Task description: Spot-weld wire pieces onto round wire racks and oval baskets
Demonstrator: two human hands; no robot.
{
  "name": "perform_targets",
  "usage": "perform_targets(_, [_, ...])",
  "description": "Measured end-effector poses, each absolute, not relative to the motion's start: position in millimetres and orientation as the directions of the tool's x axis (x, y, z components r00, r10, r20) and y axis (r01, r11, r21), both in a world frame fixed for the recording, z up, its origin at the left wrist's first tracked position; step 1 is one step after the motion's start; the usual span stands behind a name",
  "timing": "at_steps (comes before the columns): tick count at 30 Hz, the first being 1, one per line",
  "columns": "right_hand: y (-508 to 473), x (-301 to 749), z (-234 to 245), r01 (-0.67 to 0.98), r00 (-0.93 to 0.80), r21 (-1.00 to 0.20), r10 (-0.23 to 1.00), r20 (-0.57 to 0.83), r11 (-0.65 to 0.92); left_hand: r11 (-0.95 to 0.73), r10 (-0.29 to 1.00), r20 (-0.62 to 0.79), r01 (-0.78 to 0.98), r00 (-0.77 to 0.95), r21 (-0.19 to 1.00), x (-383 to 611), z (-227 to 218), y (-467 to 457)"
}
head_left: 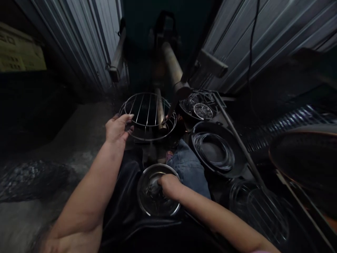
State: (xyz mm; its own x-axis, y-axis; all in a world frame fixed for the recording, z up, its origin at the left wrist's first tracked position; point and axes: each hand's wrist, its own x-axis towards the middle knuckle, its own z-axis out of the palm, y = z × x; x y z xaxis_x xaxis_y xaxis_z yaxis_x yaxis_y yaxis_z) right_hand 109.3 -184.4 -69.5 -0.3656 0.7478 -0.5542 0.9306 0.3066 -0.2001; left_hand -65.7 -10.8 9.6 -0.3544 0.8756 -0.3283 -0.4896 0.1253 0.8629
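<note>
Steel bowl partly behind right hand

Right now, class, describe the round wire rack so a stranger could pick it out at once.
Start at the corrugated metal panels ahead, then drop to the thick metal pipe between them. Near its lower end is a round rack of parallel wires. It alone has the left hand at its rim, and you can see through it, unlike the solid steel bowl under the right hand.

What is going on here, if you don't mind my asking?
A person's left hand holds the edge of a round wire rack, while their right hand is inside a steel bowl on their lap. A black pan holding wire rings sits nearby.
</note>
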Motion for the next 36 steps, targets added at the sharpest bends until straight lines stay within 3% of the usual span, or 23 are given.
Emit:
perform_targets(3, [-170,122,-51,0.914,-0.392,-0.302,0.778,-0.491,0.270,0.084,0.866,-0.323,-0.527,-0.381,0.846,-66,10,-16])
perform_targets(5, [-157,131,-34,0.816,-0.408,-0.550,0.853,-0.324,0.181,0.051,0.873,-0.302,-0.545,-0.382,0.837,-63,10,-22])
perform_targets(7, [-141,138,-17,0.553,-0.312,-0.829,0.943,-0.113,0.084,0.022,0.882,-0.282,-0.566,-0.378,0.824,-57,12,-29])
perform_targets(9, [-125,141,-5,0.257,-0.106,-0.964,0.994,0.037,0.063,0.006,0.887,-0.272,-0.581,-0.372,0.814,-49,12,-35])
perform_targets(11, [-111,139,-1,0.114,0.112,-0.987,0.985,0.129,0.116,0.007,0.888,-0.276,-0.589,-0.369,0.808,-42,12,-40])
perform_targets(15, [-94,134,-14,0.232,0.315,-0.955,0.915,0.253,0.184,0.007,0.896,-0.262,-0.579,-0.358,0.815,-34,5,-40])
perform_targets(20, [-87,136,-27,0.275,0.333,-0.947,0.908,0.256,0.166,-0.001,0.914,-0.232,-0.574,-0.332,0.819,-33,0,-35])
perform_targets(26, [-81,143,-22,0.287,0.197,-0.945,0.956,0.217,0.155,-0.021,0.929,-0.193,-0.566,-0.315,0.824,-36,-4,-27])
perform_targets(36, [-82,126,-23,0.040,0.422,-0.997,0.904,0.072,0.060,0.007,0.945,-0.191,-0.570,-0.265,0.822,-38,-2,-19])
